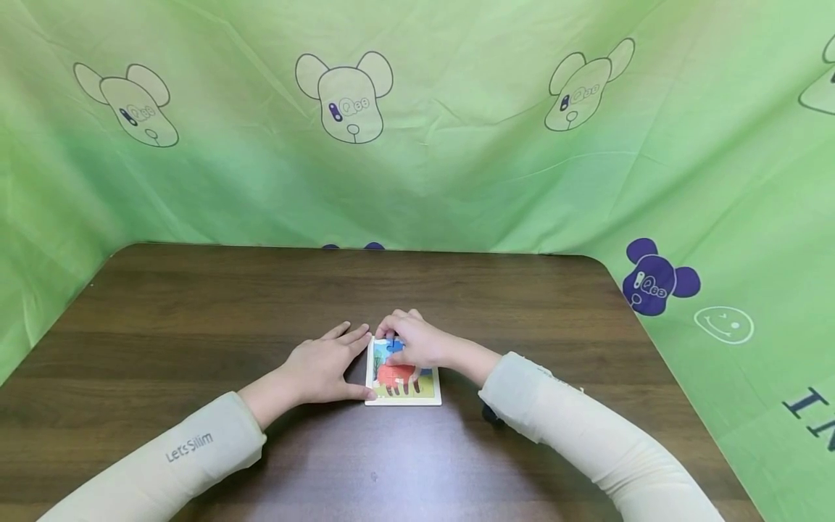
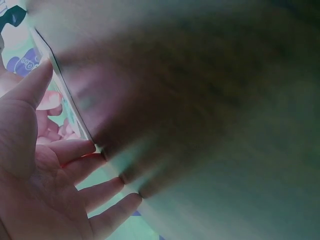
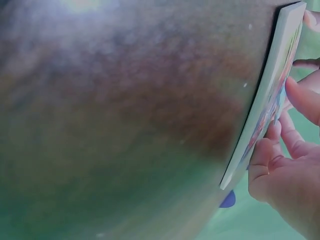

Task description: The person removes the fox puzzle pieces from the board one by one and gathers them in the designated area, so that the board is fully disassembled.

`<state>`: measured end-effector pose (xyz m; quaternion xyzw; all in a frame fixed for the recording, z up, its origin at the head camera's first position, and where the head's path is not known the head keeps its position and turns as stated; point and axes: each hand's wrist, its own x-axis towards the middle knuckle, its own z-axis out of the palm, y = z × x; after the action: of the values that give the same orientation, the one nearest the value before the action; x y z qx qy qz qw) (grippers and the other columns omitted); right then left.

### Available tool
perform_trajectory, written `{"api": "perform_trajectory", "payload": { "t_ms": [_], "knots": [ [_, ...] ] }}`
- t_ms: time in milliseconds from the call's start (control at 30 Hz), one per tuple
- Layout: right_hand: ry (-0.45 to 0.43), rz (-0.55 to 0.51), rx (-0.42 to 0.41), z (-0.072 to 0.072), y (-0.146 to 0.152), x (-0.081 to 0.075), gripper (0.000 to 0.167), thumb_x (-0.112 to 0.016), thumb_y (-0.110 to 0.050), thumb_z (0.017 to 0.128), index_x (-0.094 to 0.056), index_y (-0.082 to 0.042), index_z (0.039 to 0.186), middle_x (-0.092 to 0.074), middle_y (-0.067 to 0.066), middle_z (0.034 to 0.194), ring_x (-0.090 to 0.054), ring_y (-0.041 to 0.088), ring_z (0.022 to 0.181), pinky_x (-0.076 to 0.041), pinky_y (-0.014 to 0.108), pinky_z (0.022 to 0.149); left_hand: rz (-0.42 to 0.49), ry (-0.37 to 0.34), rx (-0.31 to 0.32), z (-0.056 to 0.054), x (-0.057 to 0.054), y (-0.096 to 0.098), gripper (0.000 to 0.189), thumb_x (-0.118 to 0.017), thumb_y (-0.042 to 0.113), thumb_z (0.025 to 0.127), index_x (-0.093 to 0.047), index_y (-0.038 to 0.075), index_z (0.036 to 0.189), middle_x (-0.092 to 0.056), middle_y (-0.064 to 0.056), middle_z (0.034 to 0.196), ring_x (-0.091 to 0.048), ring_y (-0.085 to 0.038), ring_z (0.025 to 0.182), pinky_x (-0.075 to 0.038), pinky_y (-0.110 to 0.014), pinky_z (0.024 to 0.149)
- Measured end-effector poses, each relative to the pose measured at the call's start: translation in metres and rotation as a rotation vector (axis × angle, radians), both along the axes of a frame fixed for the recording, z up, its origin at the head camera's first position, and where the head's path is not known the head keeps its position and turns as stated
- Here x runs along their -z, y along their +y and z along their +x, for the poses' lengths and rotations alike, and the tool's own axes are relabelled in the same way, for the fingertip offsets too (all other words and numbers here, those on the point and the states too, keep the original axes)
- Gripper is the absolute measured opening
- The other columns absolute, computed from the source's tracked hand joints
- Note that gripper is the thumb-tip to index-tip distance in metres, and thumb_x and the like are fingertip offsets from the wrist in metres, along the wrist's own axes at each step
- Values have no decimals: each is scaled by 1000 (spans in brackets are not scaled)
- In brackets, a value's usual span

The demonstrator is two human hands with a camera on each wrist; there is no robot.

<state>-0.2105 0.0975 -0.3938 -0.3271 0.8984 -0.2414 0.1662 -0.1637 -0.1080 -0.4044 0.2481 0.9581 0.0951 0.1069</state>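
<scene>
A small jigsaw puzzle board (image 1: 411,403) with a white rim lies flat on the table, its picture showing a red animal with striped legs on yellow-green ground. My left hand (image 1: 322,368) is spread along the board's left side, thumb near the lower corner and fingertips at the upper one. In the left wrist view those straight fingers (image 2: 107,192) touch down at the board's edge. Over the upper part of the picture, my right hand (image 1: 420,342) pinches a blue puzzle piece (image 1: 394,345) between thumb and curled fingers. The right wrist view shows the board's pale side (image 3: 265,100); the fingers partly hide the piece.
The brown wooden table (image 1: 215,304) reaches back to a green cloth (image 1: 430,174) printed with cartoon heads, which also hangs at both sides. A small dark object (image 1: 492,415) shows partly beneath the right sleeve.
</scene>
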Motion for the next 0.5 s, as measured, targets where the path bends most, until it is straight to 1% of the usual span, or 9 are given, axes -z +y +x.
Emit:
{"api": "perform_trajectory", "payload": {
  "t_ms": [167, 233, 333, 400, 433, 500],
  "knots": [
    [9, -42, -11, -3, 2, 1, 27, -76, -8, 85, -64, -9, 110, -58, 5, 101, -44, 19, 97, -38, 31, 88, -4, 2, -4, 0, -1, 0, 99, -70, 70, 77, -41, 14, 152, -35, 0, 162, -30, -32, 150, -48, -64, 95],
    [-3, -75, -13, -4, 2, 1, 24, -74, -6, 86, -64, -9, 108, -59, 5, 99, -48, 17, 94, -41, 28, 86, -2, 1, -6, 0, -1, 0, 99, -70, 70, 77, -41, 14, 153, -35, 0, 162, -30, -32, 150, -47, -64, 95],
    [-56, -134, -11, -5, 2, 1, 20, -70, -2, 88, -63, -7, 106, -62, 5, 94, -54, 12, 82, -47, 22, 75, 0, -2, -6, 0, -2, 1, 99, -70, 70, 77, -41, 14, 153, -35, -1, 161, -30, -32, 150, -47, -64, 96],
    [-84, -167, -10, -6, 1, 2, 18, -68, 0, 90, -63, -6, 106, -63, 5, 90, -55, 8, 75, -49, 20, 67, -1, -3, -7, 0, -2, 1, 99, -70, 71, 77, -41, 15, 153, -35, -1, 161, -30, -32, 150, -47, -64, 96],
    [-94, -178, -8, -6, 2, 3, 17, -67, 1, 90, -63, -5, 105, -63, 5, 89, -54, 8, 73, -49, 19, 65, -2, -3, -6, 1, -2, 0, 99, -70, 70, 77, -41, 15, 153, -35, -1, 161, -30, -32, 150, -47, -64, 96],
    [-92, -190, -7, -6, 2, 3, 16, -66, 1, 91, -63, -5, 104, -64, 5, 88, -54, 7, 73, -48, 19, 66, -3, -2, -8, 1, -1, 0, 99, -70, 71, 76, -41, 15, 153, -35, 0, 161, -30, -32, 150, -47, -63, 96]
  ]
}}
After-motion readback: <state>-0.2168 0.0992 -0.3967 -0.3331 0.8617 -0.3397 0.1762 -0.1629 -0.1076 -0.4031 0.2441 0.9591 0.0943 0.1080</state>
